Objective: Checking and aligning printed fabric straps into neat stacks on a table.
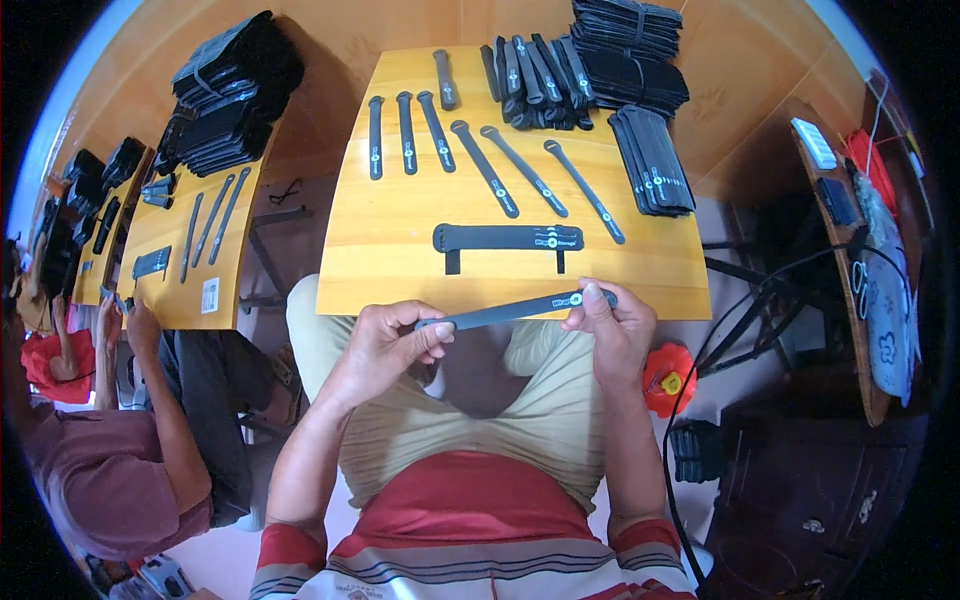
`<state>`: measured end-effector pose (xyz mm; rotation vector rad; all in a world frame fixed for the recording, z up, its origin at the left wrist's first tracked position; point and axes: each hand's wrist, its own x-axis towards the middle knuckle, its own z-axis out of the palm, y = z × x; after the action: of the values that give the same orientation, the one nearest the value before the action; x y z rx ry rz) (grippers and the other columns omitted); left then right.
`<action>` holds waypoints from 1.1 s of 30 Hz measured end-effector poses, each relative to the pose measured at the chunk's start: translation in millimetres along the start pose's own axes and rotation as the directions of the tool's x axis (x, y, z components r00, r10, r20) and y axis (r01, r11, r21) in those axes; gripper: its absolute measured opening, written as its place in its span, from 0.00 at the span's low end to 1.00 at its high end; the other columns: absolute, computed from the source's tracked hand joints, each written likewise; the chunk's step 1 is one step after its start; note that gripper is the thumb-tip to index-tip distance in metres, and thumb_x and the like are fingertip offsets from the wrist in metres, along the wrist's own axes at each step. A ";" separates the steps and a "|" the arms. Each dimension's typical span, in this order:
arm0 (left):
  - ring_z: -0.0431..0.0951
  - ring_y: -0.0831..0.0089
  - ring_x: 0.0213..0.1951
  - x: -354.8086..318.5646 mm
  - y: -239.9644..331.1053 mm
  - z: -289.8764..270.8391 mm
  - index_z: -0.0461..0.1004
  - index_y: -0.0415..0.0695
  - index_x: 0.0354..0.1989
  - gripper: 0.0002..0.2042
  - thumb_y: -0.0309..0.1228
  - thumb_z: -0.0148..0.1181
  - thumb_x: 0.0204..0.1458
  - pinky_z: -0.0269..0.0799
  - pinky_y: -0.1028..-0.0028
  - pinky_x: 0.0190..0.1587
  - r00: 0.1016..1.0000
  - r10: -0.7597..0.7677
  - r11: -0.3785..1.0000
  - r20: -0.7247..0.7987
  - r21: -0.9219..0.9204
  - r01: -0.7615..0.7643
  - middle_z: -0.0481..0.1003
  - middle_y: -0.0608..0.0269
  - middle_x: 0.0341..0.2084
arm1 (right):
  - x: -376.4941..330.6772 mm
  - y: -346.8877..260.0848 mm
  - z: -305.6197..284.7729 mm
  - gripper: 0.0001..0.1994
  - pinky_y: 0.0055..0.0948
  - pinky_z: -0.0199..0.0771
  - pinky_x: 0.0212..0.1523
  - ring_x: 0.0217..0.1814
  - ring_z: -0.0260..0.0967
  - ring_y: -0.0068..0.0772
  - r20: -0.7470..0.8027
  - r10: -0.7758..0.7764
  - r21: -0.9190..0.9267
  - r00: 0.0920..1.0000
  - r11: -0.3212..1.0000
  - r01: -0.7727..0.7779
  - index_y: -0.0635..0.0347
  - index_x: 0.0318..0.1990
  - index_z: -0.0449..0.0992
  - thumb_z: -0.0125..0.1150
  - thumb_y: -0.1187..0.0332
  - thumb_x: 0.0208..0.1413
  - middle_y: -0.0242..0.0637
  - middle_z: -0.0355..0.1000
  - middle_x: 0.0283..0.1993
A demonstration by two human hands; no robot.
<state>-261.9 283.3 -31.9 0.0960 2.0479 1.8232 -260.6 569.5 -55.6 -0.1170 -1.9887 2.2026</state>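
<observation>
A dark grey hook-and-loop strap with white print is stretched level above my lap, just off the table's near edge. My left hand pinches one end between thumb and fingers. The printed end is gripped by my right hand, thumb on top. Just beyond, on the table, lies a wider black strap bundle running left to right, with two short black tabs sticking out on its near side. Several single straps with looped ends, such as one grey strap, lie spread farther back.
The yellow wooden table carries piled straps, a fanned stack and tied black bundles. At left a co-worker sits at another table with similar straps. A black cable hangs at right beside a dark cabinet.
</observation>
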 end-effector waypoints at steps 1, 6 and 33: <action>0.81 0.79 0.32 5.2 -3.9 -2.9 0.80 0.35 0.43 0.10 0.31 0.62 0.63 0.79 0.78 0.35 1.000 0.018 1.000 -0.003 -0.008 -0.018 0.82 0.62 0.32 | 3.8 0.9 -1.8 0.14 0.27 0.82 0.33 0.28 0.76 0.27 -0.001 0.005 0.002 1.000 1.000 -0.005 0.73 0.46 0.79 0.63 0.67 0.66 0.40 0.77 0.30; 0.81 0.78 0.31 30.0 -5.9 -11.2 0.81 0.36 0.43 0.10 0.31 0.62 0.64 0.79 0.78 0.35 0.999 0.019 0.996 -0.034 -0.084 -0.022 0.81 0.62 0.30 | 18.1 0.8 -9.7 0.13 0.26 0.83 0.36 0.29 0.76 0.25 0.094 0.137 0.066 0.986 0.987 -0.144 0.72 0.47 0.80 0.62 0.67 0.66 0.39 0.77 0.31; 0.76 0.83 0.28 99.8 -22.1 -24.1 0.80 0.32 0.42 0.06 0.23 0.62 0.62 0.75 0.80 0.32 0.964 -0.007 0.998 -0.267 0.056 0.023 0.80 0.65 0.28 | 73.5 40.8 -9.9 0.09 0.22 0.78 0.33 0.32 0.75 0.21 -0.121 -0.073 -0.351 0.990 0.936 0.026 0.68 0.47 0.81 0.64 0.74 0.62 0.35 0.78 0.35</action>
<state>-357.2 288.1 -76.0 -0.1575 2.2759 1.8518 -334.1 588.4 -93.0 -0.2481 -2.2570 1.7404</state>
